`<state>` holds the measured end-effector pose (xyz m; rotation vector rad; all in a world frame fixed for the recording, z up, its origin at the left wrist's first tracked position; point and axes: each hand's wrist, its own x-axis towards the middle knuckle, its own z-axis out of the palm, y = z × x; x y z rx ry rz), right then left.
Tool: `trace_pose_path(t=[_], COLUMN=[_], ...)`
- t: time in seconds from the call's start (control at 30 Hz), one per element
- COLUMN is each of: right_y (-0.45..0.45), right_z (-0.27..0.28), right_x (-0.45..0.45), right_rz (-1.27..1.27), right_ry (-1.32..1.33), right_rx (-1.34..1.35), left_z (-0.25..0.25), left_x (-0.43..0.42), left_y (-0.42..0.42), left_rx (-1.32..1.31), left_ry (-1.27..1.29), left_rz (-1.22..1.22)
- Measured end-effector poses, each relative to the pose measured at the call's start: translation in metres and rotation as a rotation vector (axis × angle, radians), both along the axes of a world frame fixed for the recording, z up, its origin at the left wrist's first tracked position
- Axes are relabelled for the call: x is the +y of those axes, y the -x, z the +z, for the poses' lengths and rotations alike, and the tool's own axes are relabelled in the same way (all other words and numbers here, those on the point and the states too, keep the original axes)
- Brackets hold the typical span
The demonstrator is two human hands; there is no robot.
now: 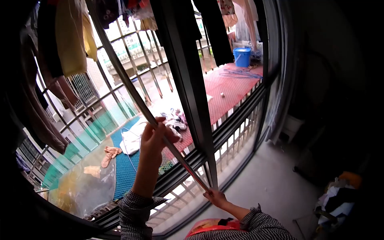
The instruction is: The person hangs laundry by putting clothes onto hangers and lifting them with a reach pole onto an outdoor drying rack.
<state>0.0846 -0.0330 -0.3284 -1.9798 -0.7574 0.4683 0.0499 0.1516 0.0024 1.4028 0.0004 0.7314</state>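
Observation:
A long metal pole [184, 163] slants from the lower middle up to the upper left, passing through the open window. My left hand [154, 137] is closed around it partway up, with the fingers wrapped over the shaft. Lower down, my right hand [215, 198] grips the pole near its bottom end. The pole's upper end runs out of view at the top, among hanging clothes. Beyond my left hand, a white garment [133, 138] and other crumpled clothes lie on the mat outside. A red rounded object [202, 227] shows at the bottom, in front of my body.
A dark window frame post [188, 88] stands just right of the pole. Metal bars enclose the ledge outside. Yellow clothing [71, 44] hangs at upper left. A blue bucket [242, 58] stands on the red mat [228, 86]. Clothes [340, 196] are piled at lower right.

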Motion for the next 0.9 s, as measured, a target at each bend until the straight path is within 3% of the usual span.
trace_pose_path(t=[0.1,0.17,0.2,0.27,0.33,0.4,0.47,0.53,0.63,0.77,0.8,0.9], right_y=[0.002,0.004,0.000,-0.015,-0.019,-0.018,-0.026,-0.024,-0.029,-0.032,-0.035,-0.029], right_z=[-0.065,-0.056,-0.037,-0.033,0.010,-0.017,-0.034,-0.047,-0.081,-0.105,-0.120,-0.118], right_x=[-0.022,-0.016,-0.009,0.007,0.014,0.013,0.011,0.012,0.014,0.011,0.015,0.006], right_rz=[-0.017,-0.076,-0.105,-0.108,-0.106,-0.092,-0.104,-0.115,-0.145,-0.157,-0.156,-0.206], right_ry=[0.230,0.036,-0.056,-0.205,-0.139,-0.070,0.013,0.117,0.106,0.076,0.088,0.159], right_rx=[0.030,0.018,0.007,-0.060,0.069,0.075,0.103,0.184,0.219,0.281,0.236,0.258], left_z=[0.018,0.005,-0.013,-0.051,-0.086,-0.100,-0.126,-0.142,-0.176,-0.263,-0.268,-0.277], left_x=[-0.023,-0.030,-0.031,-0.047,-0.050,-0.064,-0.069,-0.068,-0.070,-0.067,-0.074,-0.078], left_y=[0.005,0.007,0.003,-0.003,-0.006,-0.001,-0.007,-0.008,-0.014,-0.022,-0.024,-0.031], left_rx=[-0.118,-0.169,-0.056,-0.020,0.098,0.305,0.272,0.405,0.600,0.676,0.705,0.699], left_ry=[-0.073,-0.129,-0.263,-0.141,-0.258,-0.376,-0.504,-0.582,-0.541,-0.493,-0.379,-0.388], left_rz=[0.164,0.212,0.237,0.100,0.132,0.217,0.339,0.350,0.363,0.259,0.253,0.248])
